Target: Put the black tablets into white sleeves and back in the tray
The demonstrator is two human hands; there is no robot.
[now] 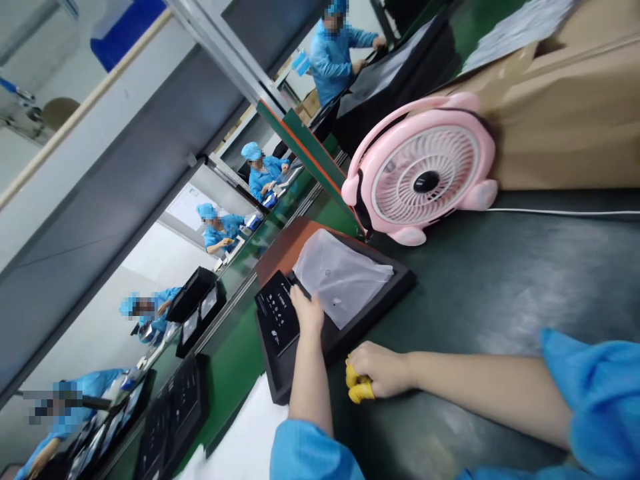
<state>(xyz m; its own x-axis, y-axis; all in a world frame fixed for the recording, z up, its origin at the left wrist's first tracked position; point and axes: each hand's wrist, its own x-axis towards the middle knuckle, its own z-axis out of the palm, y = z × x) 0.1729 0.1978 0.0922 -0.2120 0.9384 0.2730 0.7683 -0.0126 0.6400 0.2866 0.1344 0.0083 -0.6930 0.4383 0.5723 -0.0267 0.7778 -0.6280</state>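
The left hand (307, 312) rests flat and open on the black tray (290, 333), near the plastic bag (340, 277). The right hand (380, 370), curled with yellow fingertip covers, touches the tray's near edge. The loose bag could slide off if the tray tips.

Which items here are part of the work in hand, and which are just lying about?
In hand: black tray, clear plastic bag on it, black printed card under the left hand, right hand with yellow finger cots.
Lying about: pink fan, its white cable, cardboard box.
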